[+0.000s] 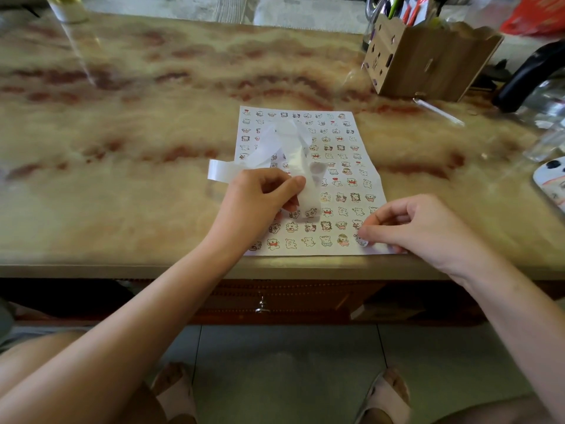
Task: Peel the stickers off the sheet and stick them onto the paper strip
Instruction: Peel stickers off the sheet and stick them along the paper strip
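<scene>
Peeling looks barely started. By the table's [122, 154] front edge, the right hand [425, 228] pinches a sticker [361, 240] at the sheet's [339, 154] right corner. The left hand [260, 198] grips the paper strip [269, 145]. Nearly all stickers are left.

I read this as a home, likely a living room; the table [153, 117] has a glossy marble-look top with a carved wooden drawer [275, 298] beneath; a wooden pen holder [428, 65] stands far right; the floor [290, 377] is tiled; the feet wear slippers [388, 399].
</scene>
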### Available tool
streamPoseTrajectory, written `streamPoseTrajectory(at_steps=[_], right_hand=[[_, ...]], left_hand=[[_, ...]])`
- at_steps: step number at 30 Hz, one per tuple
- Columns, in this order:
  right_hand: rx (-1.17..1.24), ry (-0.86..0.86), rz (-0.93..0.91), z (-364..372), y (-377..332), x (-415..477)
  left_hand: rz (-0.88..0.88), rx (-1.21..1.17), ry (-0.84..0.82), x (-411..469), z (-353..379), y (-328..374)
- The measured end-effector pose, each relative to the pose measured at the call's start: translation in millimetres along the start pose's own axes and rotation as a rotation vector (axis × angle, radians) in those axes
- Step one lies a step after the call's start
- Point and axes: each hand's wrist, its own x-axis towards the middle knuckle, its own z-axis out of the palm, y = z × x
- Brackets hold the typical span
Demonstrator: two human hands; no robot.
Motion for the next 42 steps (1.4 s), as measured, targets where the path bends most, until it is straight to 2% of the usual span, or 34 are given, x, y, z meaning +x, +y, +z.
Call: streamPoseTrajectory(at_steps=[10,33,35,39,42], right_hand=[[-0.075,0.061,-0.077,7,9,4],[-0.082,-0.038,-0.063,-6,11,7],[-0.028,0.028,-0.105,-7,8,8],[0.066,0.204,-0.327,-2,-3,6],[0.031,0.211,-0.456,12,-13,3]], left_hand=[[-0.017,0.000,-0.010,-1,-1,2],[-0.001,-0.032,-0.014,-1,-1,0],[0.009,-0.059,-0.006,-1,-2,2],[0.048,-0.131,0.010,-1,-3,6],[0.067,-0.148,0.025,-2,-2,7]])
